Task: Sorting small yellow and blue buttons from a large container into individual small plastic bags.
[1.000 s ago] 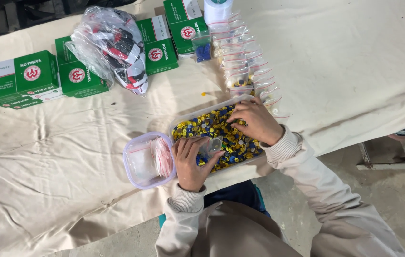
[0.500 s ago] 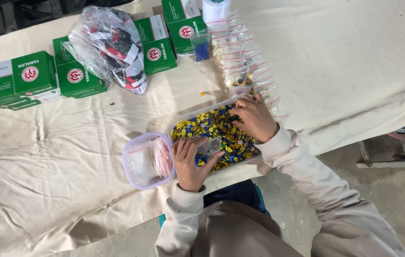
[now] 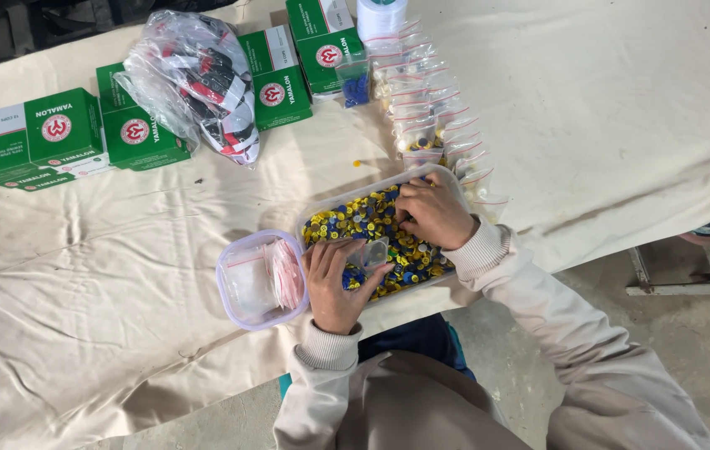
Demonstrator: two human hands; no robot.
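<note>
A clear plastic tray [image 3: 455, 179] full of small yellow and blue buttons [image 3: 359, 218] lies near the table's front edge. My right hand [image 3: 432, 212] rests in the buttons at the tray's right end, fingers curled as if pinching some; what it holds is hidden. My left hand [image 3: 334, 279] grips a small clear zip bag [image 3: 374, 252] over the tray's front left part. Just left of it stands a small clear tub [image 3: 235, 287] with empty zip bags [image 3: 280, 271] inside.
A row of filled zip bags [image 3: 430, 100] runs from the tray to the back. Several green boxes [image 3: 63, 129] and a plastic bag of red and black items [image 3: 205, 75] lie at the back left. A cream cloth [image 3: 80, 275] covers the table.
My right hand has shifted slightly within the buttons. My left hand and the small bag stay over the tray.
</note>
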